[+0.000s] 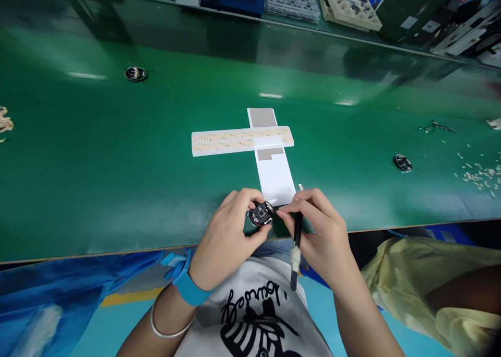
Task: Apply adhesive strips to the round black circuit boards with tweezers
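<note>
My left hand (238, 229) is closed around a small round black electronic module (261, 214), thumb and fingers on its rim. A dark square part shows at the middle of the module's face. My right hand (319, 231) holds a slim black stick-like tool (297, 231) with pale wrapping near its lower end. The thumb and index finger of that hand pinch together at the module's right edge; what lies between their tips is too small to make out. Just beyond the hands lies a white sheet (275, 177) with grey patches, crossed by a strip of small beige stickers (223, 142).
Similar round modules lie on the green table (97, 164): one module (135, 74) at far left, another module (403, 163) at right. Pale scraps (483, 177) are scattered on the right. Trays (350, 4) line the back shelf. A person in yellow clothing (426, 278) sits at right.
</note>
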A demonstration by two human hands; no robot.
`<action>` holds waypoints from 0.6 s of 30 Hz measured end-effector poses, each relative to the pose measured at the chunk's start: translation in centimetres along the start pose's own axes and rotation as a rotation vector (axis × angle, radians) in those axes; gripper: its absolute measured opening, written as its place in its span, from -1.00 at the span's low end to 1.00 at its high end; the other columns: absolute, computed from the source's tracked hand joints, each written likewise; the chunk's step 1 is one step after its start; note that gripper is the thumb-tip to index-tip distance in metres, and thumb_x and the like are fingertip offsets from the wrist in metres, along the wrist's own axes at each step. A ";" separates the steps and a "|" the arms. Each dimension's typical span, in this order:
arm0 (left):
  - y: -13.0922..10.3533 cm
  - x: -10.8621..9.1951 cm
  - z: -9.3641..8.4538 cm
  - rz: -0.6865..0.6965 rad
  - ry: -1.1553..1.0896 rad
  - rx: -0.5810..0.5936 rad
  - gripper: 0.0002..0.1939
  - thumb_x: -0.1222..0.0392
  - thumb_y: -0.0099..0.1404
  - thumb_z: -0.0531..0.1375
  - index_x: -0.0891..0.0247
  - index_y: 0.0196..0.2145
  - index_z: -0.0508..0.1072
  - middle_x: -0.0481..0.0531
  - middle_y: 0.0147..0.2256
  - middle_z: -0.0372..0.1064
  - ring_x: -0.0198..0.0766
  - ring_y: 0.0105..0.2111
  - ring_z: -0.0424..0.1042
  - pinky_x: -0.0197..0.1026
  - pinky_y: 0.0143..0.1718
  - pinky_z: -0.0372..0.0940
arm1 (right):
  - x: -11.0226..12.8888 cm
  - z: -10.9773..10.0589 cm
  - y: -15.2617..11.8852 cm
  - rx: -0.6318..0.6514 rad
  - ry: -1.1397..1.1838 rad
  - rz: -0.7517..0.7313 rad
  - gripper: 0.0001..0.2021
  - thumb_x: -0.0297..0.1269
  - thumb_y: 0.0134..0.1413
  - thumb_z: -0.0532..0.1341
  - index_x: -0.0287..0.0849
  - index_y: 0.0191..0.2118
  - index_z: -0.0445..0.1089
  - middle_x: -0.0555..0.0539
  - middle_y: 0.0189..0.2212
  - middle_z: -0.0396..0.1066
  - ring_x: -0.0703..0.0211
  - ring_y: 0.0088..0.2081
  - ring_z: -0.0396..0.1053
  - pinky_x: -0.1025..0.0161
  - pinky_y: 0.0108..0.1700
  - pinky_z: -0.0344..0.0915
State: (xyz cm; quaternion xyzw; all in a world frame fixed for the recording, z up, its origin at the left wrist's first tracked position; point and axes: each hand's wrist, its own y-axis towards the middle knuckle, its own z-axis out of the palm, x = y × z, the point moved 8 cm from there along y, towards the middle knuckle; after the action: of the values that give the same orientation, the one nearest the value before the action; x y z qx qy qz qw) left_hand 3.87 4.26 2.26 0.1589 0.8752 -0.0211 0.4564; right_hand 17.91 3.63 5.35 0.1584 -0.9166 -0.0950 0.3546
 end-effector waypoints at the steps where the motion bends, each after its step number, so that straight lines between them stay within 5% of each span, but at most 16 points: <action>1: 0.0 -0.2 0.0 0.017 0.018 0.000 -0.62 0.41 0.18 0.25 0.17 -0.09 0.25 -0.02 -0.19 0.32 -0.20 -0.15 0.34 -0.17 -0.17 0.31 | -0.1 -0.3 -0.2 -0.016 0.001 0.002 -0.91 -0.44 0.20 0.19 -0.13 -0.27 0.43 -0.07 -0.31 0.29 0.18 -0.27 0.36 0.21 -0.26 0.34; 8: -1.1 -2.7 1.3 0.216 0.295 0.039 -0.84 0.36 0.31 0.14 0.16 -0.18 0.38 0.10 -0.03 0.34 -0.01 0.01 0.25 0.07 -0.05 0.26 | -2.4 -2.5 -1.2 -0.105 0.384 0.193 -0.91 -0.39 0.15 0.27 -0.09 -0.21 0.41 -0.09 -0.23 0.42 0.17 -0.23 0.44 0.22 -0.25 0.41; 12: -1.5 -2.8 1.8 0.230 0.330 0.010 -0.84 0.34 0.37 0.10 0.14 -0.21 0.45 0.08 -0.01 0.34 -0.02 0.00 0.26 0.04 -0.10 0.29 | -2.8 -3.5 -2.4 -0.338 0.639 0.222 -0.91 -0.43 0.23 0.18 -0.08 -0.23 0.31 -0.02 -0.32 0.53 0.28 -0.45 0.44 0.26 -0.37 0.43; 18: -1.3 -2.8 1.9 0.194 0.330 0.017 -0.78 0.40 0.31 0.12 0.17 -0.18 0.47 0.12 0.01 0.33 0.01 0.00 0.26 0.10 -0.07 0.32 | -3.5 -1.4 -3.8 -0.380 0.852 0.315 -0.91 -0.40 0.25 0.16 -0.06 -0.22 0.24 -0.05 -0.19 0.46 0.29 -0.43 0.42 0.18 -0.31 0.47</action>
State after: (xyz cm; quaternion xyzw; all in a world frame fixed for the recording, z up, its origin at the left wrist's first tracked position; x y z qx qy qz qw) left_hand 6.50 1.93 3.29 0.2476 0.9186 0.0419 0.3050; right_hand 22.13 1.26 3.13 -0.0249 -0.6693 -0.1323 0.7307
